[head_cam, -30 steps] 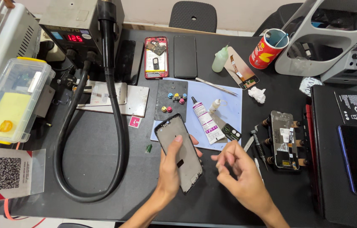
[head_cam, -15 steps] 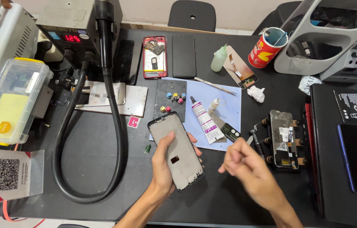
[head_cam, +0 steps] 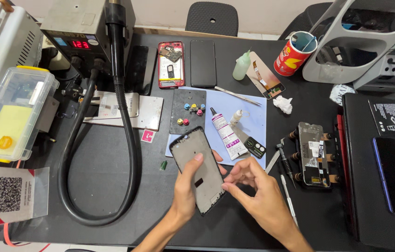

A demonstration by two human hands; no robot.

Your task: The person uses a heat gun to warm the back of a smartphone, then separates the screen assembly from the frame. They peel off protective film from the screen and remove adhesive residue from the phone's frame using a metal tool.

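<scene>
Black and thin, the bare phone frame (head_cam: 198, 169) is tilted above the dark desk (head_cam: 99, 186), just in front of the pale blue work mat (head_cam: 248, 109). The left hand (head_cam: 187, 189) holds it, fingers (head_cam: 198, 159) clamped on its edges. The right hand (head_cam: 253, 191) hovers just right of the frame, fingers (head_cam: 231, 171) loosely curled and apart, gripping nothing. Such a one-handed edge grip looks risky: a slip could drop the frame onto the desk or onto the white glue tube (head_cam: 224, 133) behind it. Too firm a squeeze might bend so thin a frame.
</scene>
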